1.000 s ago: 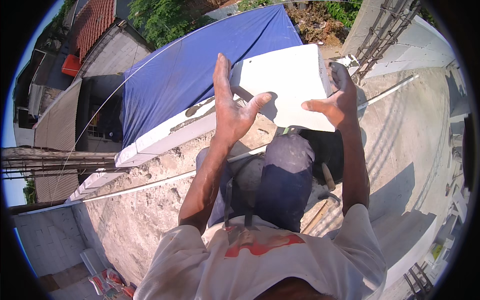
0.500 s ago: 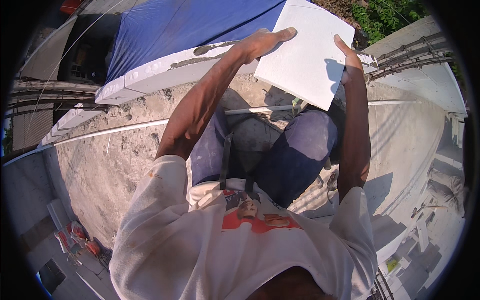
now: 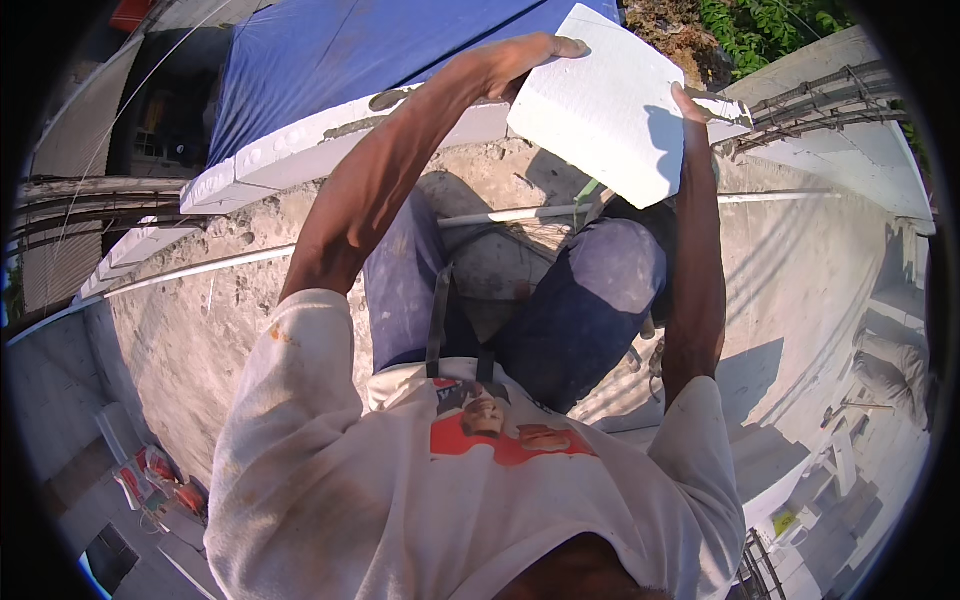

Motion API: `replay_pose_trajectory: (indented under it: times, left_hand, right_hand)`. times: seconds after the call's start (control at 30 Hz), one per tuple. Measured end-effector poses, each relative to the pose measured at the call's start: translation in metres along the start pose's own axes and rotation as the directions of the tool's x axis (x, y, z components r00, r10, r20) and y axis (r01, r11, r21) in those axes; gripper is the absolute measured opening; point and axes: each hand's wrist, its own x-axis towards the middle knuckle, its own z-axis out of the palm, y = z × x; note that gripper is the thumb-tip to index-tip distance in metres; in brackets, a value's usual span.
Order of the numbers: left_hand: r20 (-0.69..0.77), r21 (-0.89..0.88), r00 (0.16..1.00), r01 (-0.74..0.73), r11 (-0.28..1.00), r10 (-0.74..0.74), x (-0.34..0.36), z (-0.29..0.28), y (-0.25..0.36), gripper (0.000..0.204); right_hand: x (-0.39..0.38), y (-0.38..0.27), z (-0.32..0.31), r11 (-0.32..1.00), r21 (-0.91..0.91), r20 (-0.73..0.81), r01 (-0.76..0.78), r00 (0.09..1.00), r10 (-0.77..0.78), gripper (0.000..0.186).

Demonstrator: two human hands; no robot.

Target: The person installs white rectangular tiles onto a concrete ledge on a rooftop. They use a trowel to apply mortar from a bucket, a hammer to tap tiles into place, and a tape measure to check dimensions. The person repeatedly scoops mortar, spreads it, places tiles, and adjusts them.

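A white lightweight building block (image 3: 598, 110) is held up between my two hands, tilted, above the low white block wall. My left hand (image 3: 525, 58) grips its upper left edge, thumb on the broad face and the other fingers hidden behind. On the opposite edge my right hand (image 3: 692, 118) presses, its thumb showing at the upper right corner and the rest mostly out of sight. The right hand's shadow falls on the block's face. Grey mortar (image 3: 350, 128) lies in patches along the top of the wall (image 3: 275, 160) beside my left forearm.
A blue tarp (image 3: 330, 70) spreads beyond the wall. Reinforcing bars stick out at the right (image 3: 820, 105) and left (image 3: 100, 205). A white pipe (image 3: 220, 265) crosses the rough concrete in front of my knees. Tools and offcuts (image 3: 840, 460) lie lower right; a red-and-white bundle (image 3: 155, 475) sits lower left.
The block has shifted slightly left and its tilt has changed, with both hands still on it. My arms and body have moved a little left in the picture.
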Motion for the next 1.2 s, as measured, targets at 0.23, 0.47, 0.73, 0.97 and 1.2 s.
replay_pose_trajectory:
  times: [0.23, 0.47, 0.73, 0.97, 1.2]
  left_hand:
    - [-0.064, 0.168, 0.985, -0.149, 0.975, 0.161, 0.026, 0.003, -0.014, 0.079]
    - [-0.25, -0.02, 0.916, -0.33, 0.944, 0.314, 0.031, 0.015, -0.039, 0.079]
    - [-0.256, -0.054, 0.85, -0.488, 0.871, 0.461, 0.006, 0.018, -0.05, 0.087]
    - [-0.239, 0.231, 0.826, -0.462, 0.856, 0.51, -0.007, 0.035, -0.005, 0.086]
    - [-0.103, 0.726, 0.816, -0.329, 0.604, 0.569, 0.038, 0.073, 0.066, 0.086]
  right_hand:
    - [-0.001, 0.03, -0.009, 0.955, 0.204, -0.199, 0.214, 0.964, -0.173, 0.052]
    - [-0.008, 0.005, -0.008, 0.901, 0.209, -0.165, 0.381, 0.922, -0.351, 0.044]
    - [-0.042, 0.032, 0.02, 0.761, 0.226, -0.149, 0.608, 0.793, -0.59, 0.052]
    - [-0.04, 0.064, -0.002, 0.677, -0.124, -0.088, 0.725, 0.672, -0.736, 0.056]
    - [-0.144, 0.105, 0.0, 0.869, 0.101, -0.194, 0.484, 0.867, -0.46, 0.072]
